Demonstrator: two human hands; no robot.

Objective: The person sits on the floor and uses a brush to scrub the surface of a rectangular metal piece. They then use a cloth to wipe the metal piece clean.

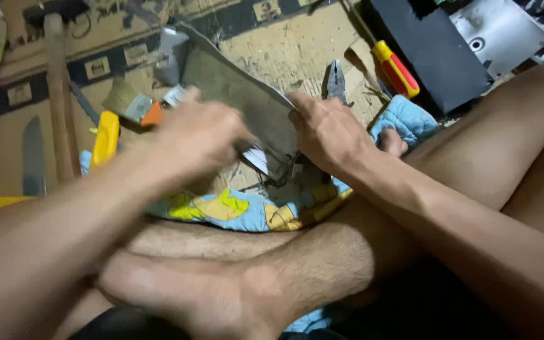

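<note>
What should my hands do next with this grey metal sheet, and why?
Probably steady the grey sheet first: the right hand grips its near edge, while the left hand is blurred against it, and it stands tilted over the quilted cloth.

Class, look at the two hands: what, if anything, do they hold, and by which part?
Both hold a grey flat sheet. The right hand grips its near right edge; the left hand, blurred, is at its lower edge, exact grip unclear.

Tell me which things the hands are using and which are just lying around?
In use:
- left hand
- right hand
- flat grey metal sheet
- colourful patterned cloth

Lying about:
- red-and-yellow-handled screwdriver
- grey pliers
- long wooden handle
- yellow-handled tool
- black panel
</note>
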